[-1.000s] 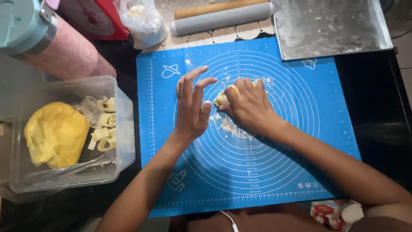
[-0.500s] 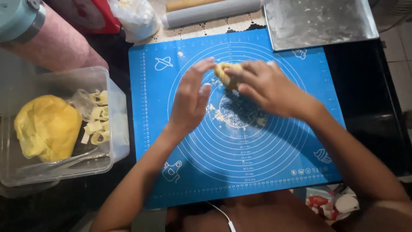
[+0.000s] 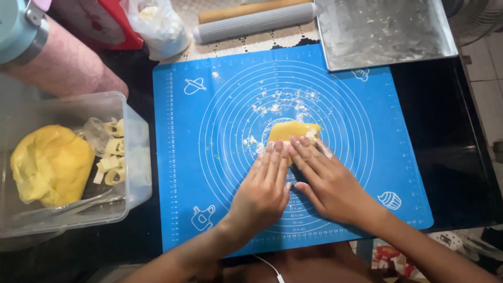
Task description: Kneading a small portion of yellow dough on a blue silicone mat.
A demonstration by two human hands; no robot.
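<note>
Dough piece [image 3: 291, 131] sits near the middle of the blue silicone mat [image 3: 209, 157] — its near edge is hidden under fingertips, so full outline is unclear. Left hand [image 3: 264, 188] and right hand [image 3: 327, 183] lie flat side by side, fingers straight and together, tips pressing on the dough's near edge — nothing gripped. Dough is flattish, long axis running left-right, slightly tilted. Flour crumbs [image 3: 285, 105] scatter just beyond it. Farther out: clear plastic tub [image 3: 133, 157] with a big yellow dough ball [image 3: 52, 165], grey rolling pin [image 3: 254, 22], metal tray [image 3: 387, 31] cut off at top.
</note>
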